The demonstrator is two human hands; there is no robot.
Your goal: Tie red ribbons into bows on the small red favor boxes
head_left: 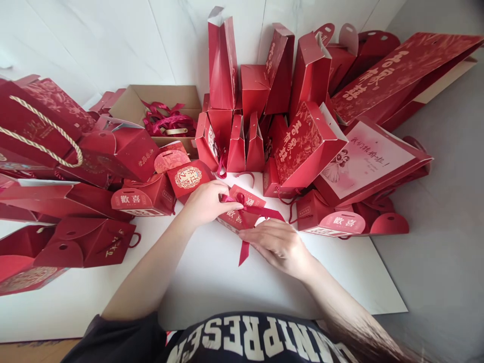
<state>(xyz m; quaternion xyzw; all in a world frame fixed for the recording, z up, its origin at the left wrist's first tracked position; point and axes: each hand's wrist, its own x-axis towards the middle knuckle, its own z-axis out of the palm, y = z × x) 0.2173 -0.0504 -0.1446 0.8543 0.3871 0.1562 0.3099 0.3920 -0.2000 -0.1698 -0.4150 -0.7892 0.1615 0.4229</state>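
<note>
A small red gift box (pixel 231 219) with pale lettering lies in front of me on the white table, tilted at an angle. A dark red ribbon (pixel 260 210) crosses it, with a knot or bow near the top; one tail runs right and another hangs over the near edge. My left hand (pixel 207 202) is closed at the box's left side, thumb and forefinger pinching a ribbon loop. At the lower right, my right hand (pixel 280 246) is closed with its fingertips on the ribbon at the box's near edge. Its fingers partly hide the box.
An open cardboard box (pixel 126 103) at the back holds loose ribbons (pixel 168 118). Red gift bags (pixel 223 60) and small boxes (pixel 139 199) crowd the left, back and right. A larger bag (pixel 368 156) leans at right. The white table (pixel 212 282) ends before a grey wall.
</note>
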